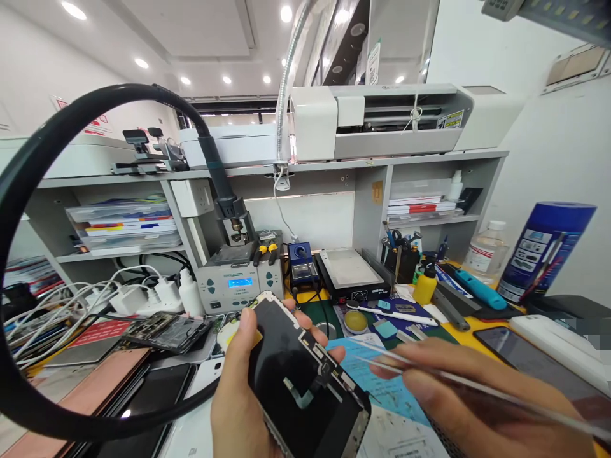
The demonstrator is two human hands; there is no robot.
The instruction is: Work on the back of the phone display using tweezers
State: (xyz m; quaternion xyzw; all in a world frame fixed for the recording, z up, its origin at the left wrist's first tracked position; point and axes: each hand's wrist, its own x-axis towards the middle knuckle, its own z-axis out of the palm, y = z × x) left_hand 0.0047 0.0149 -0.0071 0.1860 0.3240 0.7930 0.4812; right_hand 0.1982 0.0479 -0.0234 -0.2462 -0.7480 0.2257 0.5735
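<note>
A dark phone screen assembly (286, 356) lies tilted in my left hand (238, 394), its back with metal brackets and a flex cable facing up. My left thumb presses its left edge and the fingers curl round the far side. Metal tweezers (443, 376) are pinched in my right hand (458, 394), at the lower right. Their tips point left, a short way right of the screen assembly and apart from it. Blue and white paper sheets (405, 394) lie below.
A thick black hose (14, 356) loops across the left side. Behind stand a hot-air station (238, 283) and a heating plate (353, 270). Phones and an opened phone (167, 331) lie left. At right are a yellow bottle (424, 286), tools and a phone (534, 356).
</note>
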